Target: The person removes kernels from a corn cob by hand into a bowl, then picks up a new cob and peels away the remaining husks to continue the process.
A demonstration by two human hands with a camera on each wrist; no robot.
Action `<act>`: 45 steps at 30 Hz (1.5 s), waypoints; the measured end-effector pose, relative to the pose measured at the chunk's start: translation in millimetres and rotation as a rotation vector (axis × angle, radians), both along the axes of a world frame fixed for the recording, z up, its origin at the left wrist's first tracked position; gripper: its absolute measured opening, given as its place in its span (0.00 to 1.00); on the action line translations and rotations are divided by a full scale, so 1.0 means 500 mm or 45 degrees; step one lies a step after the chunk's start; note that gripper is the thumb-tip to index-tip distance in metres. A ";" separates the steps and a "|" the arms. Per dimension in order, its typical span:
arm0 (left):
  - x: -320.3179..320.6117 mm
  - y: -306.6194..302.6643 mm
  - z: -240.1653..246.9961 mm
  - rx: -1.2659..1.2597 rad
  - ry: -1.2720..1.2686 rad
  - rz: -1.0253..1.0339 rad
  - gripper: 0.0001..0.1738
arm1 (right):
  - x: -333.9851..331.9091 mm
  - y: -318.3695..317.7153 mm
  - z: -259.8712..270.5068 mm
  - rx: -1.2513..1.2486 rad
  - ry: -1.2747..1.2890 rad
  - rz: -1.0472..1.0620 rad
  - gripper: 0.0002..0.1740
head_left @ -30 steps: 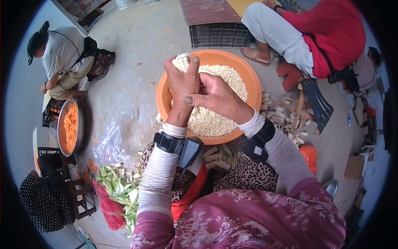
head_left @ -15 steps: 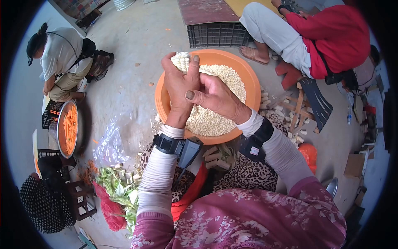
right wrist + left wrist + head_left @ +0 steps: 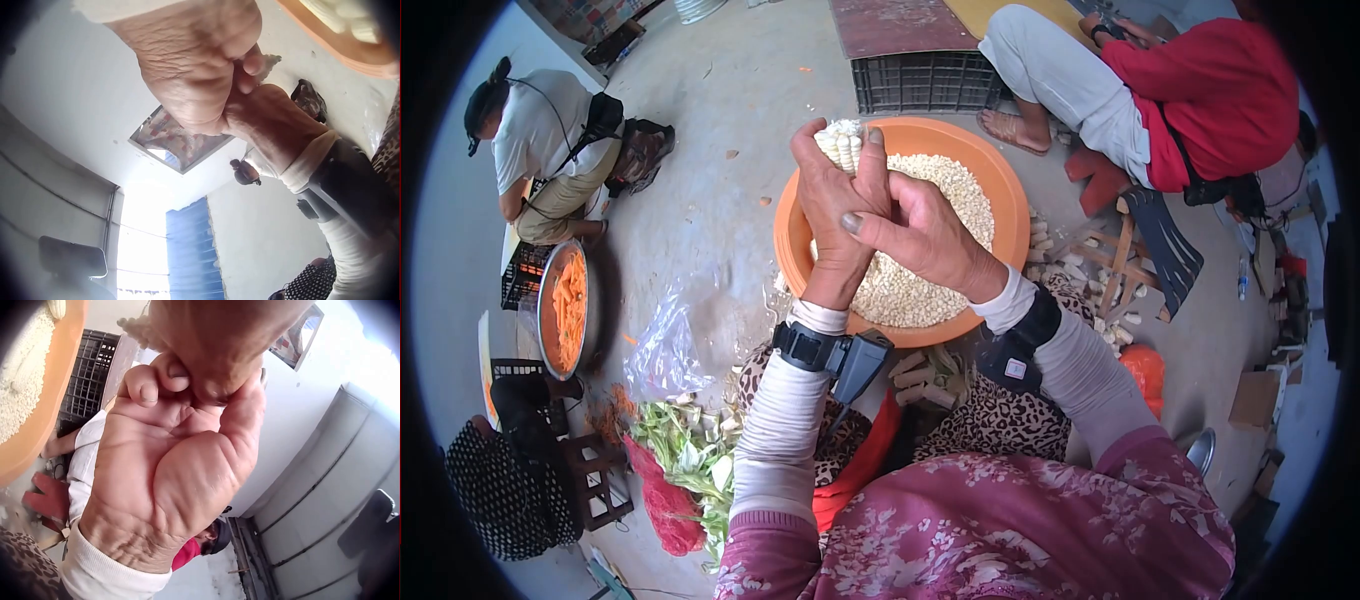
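Over an orange basin (image 3: 1003, 250) of loose white kernels (image 3: 930, 290), my left hand (image 3: 837, 213) grips a white corn cob (image 3: 840, 142), its end showing between thumb and forefinger. The rest of the cob is hidden in the hand. My right hand (image 3: 935, 240) clasps the left from the right side, with its thumb laid across the heel of the left hand. In the left wrist view the right palm (image 3: 162, 462) faces the camera, bare, with fingertips curled under the left hand. In the right wrist view both hands meet and a cob tip (image 3: 270, 67) sticks out.
Stripped cobs (image 3: 1090, 275) lie right of the basin beside a wooden stool. Green husks (image 3: 700, 450) and a clear plastic bag (image 3: 670, 345) are on the left. A metal bowl of orange strips (image 3: 570, 310) stands farther left. Other people sit around; a black crate (image 3: 925, 85) is ahead.
My hands have drawn slightly closer together. The right thumb has shifted a little left over the left hand, while the left hand has turned slightly to the right.
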State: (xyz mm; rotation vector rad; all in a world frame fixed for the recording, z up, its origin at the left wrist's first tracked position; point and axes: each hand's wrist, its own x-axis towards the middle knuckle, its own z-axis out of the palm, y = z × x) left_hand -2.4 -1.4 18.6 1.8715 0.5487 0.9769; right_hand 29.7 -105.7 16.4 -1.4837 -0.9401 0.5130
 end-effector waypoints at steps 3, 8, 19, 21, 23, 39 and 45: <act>0.003 0.005 -0.010 0.062 0.040 0.005 0.29 | 0.001 -0.006 0.003 -0.001 0.122 0.040 0.28; 0.000 0.005 -0.009 0.012 0.006 -0.069 0.30 | -0.001 -0.006 0.006 0.010 0.264 0.074 0.29; 0.004 0.001 -0.005 0.025 -0.018 -0.043 0.30 | 0.001 0.004 -0.007 0.036 0.075 -0.029 0.23; 0.003 0.002 -0.006 0.054 -0.009 -0.040 0.30 | -0.001 0.000 0.002 0.044 0.208 0.009 0.22; 0.000 0.002 -0.007 0.009 0.014 -0.089 0.31 | -0.001 -0.003 0.004 0.051 0.342 0.048 0.21; -0.003 0.004 -0.015 0.243 -0.098 -0.127 0.32 | 0.003 0.002 -0.004 0.069 0.318 -0.007 0.24; 0.000 0.015 0.000 -0.071 0.066 -0.096 0.30 | -0.008 0.007 -0.012 0.146 0.181 0.068 0.29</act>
